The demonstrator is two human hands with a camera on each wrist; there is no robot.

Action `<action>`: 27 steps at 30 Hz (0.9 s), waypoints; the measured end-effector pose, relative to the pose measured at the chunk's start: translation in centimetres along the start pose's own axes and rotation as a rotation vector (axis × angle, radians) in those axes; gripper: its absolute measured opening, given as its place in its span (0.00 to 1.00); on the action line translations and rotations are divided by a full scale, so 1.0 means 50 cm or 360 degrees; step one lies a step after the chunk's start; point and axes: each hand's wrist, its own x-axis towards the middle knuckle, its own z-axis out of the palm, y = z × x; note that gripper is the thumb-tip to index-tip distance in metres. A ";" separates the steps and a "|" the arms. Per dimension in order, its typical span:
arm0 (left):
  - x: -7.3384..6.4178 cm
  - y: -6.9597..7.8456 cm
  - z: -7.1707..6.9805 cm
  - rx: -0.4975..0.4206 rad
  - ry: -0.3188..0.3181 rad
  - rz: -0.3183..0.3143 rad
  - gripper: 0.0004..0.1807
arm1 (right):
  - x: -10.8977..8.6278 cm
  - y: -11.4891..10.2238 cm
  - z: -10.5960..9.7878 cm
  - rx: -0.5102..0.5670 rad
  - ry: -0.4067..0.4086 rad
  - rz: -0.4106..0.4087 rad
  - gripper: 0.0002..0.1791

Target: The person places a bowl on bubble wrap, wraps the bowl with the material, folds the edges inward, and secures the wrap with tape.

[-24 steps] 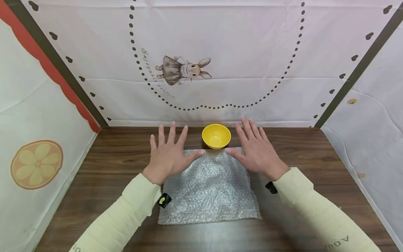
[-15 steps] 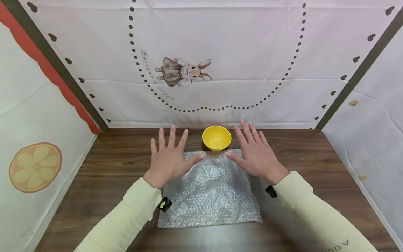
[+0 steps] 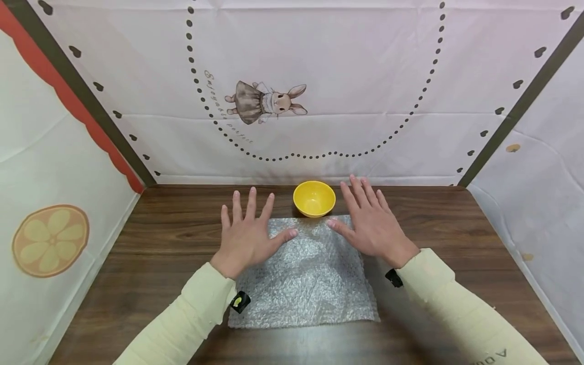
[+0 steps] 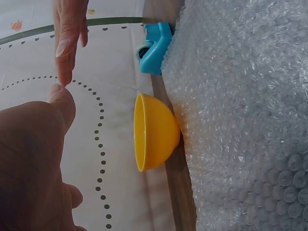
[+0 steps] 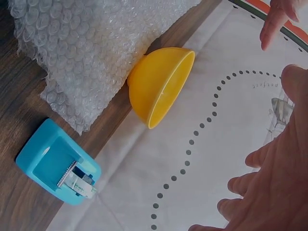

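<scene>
My left hand [image 3: 248, 239] hovers with spread fingers over the left edge of a sheet of bubble wrap [image 3: 306, 281]. Over the sheet's far right corner is my right hand [image 3: 375, 230], its fingers straight and thumb pointing inward. Neither holds anything. Between them, at the sheet's far edge, a yellow bowl [image 3: 314, 199] stands upright; its inside looks bare. Both wrist views show a blue tape dispenser [image 5: 53, 161] with a small roll, on the table to the right of the bowl. In the head view my right hand hides it.
A dark wooden table [image 3: 178, 228] lies beneath everything. Printed white cloth [image 3: 365, 91] rises behind the bowl, and more cloth walls the left and right sides. Both wrists wear small black devices below the sleeves.
My left hand has drawn back slightly toward me and a little to the right. The right hand hardly shifts. Bowl and bubble wrap stay where they were.
</scene>
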 end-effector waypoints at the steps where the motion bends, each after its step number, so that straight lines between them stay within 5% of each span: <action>1: 0.000 0.000 0.000 0.0000 0.0007 0.0004 0.57 | 0.000 0.000 -0.001 -0.0001 0.0003 0.0000 0.54; 27: -0.029 -0.021 0.084 -0.0045 -0.0019 0.0003 0.56 | -0.006 -0.023 0.004 0.0012 0.0045 -0.0054 0.53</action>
